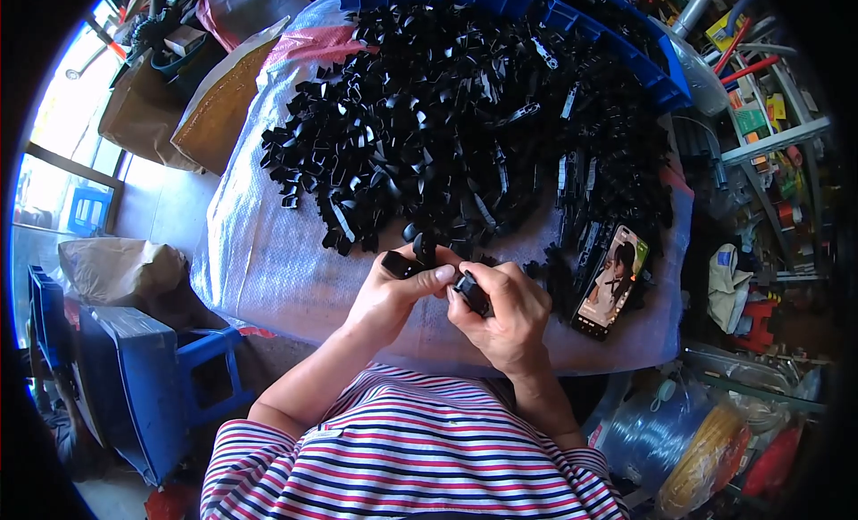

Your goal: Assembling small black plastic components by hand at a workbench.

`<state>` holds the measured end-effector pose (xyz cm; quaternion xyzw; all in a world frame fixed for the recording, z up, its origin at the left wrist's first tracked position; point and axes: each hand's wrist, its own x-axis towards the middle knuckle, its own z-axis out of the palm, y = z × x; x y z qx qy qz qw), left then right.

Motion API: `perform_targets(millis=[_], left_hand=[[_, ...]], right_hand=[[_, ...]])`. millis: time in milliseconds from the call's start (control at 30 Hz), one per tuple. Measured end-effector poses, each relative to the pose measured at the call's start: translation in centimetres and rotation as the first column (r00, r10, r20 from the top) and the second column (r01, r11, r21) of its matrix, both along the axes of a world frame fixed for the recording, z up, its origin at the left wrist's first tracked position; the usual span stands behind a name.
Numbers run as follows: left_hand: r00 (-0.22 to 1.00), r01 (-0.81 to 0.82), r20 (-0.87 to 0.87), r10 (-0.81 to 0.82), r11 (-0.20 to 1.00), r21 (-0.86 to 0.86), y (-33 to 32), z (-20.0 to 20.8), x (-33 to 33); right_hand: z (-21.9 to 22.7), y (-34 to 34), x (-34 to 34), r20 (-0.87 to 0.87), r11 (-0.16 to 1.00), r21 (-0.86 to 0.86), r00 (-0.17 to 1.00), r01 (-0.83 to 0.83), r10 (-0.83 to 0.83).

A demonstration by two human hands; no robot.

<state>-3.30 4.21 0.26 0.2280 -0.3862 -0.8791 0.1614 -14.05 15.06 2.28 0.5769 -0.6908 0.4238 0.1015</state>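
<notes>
Your left hand was pinched on a small black plastic clip, thumb over the top. Your right hand was curled tight around a second black piece. Both parts sat between your hands at the near edge of the table, just in front of your striped shirt.

These parts looked light, rigid and a bit slick. My read: grip by the flat sides, not the thin tabs, which could snap.

The big heap of black clips covered the woven white sheet, its near edge just beyond your fingers, so easy to knock. A phone lay just right of your right hand, screen lit, touching the pile. Blue bins stood at the far edge, a blue stool on the floor to the left, wire coils lower right.
</notes>
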Motion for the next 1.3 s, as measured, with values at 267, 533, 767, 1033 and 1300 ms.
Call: perform_targets(millis=[267,533,767,1033,1300], left_hand=[[0.99,0.103,0.124,-0.065,0.938,-0.331,-1.1,1.1,0.2],[0.99,-0.134,-0.033,0.137,0.987,0.085,-0.4,-0.9,-1.0],[0.994,-0.111,0.008,0.111,0.993,0.035,-0.3,-0.6,-1.3],[0.993,-0.088,0.06,0.097,0.986,-0.139,-0.4,-0.9,-1.1],[0.995,0.047,0.093,-0.02,0.954,-0.296,-1.3,0.2,-0.6]], right_hand=[[-0.4,-0.6,-0.1,-0.067,0.999,0.032,0.997,0.03,-0.028],[0.2,0.4,0.4,0.556,0.994,0.074,0.831,-0.078,0.024],[-0.9,2.1,0.3,0.778,0.991,-0.136,0.621,0.021,0.094],[-0.3,2.0,0.2,0.318,0.996,0.086,0.946,0.029,-0.055],[0.5,2.8,-0.4,0.343,0.986,0.159,0.939,-0.058,0.0]])
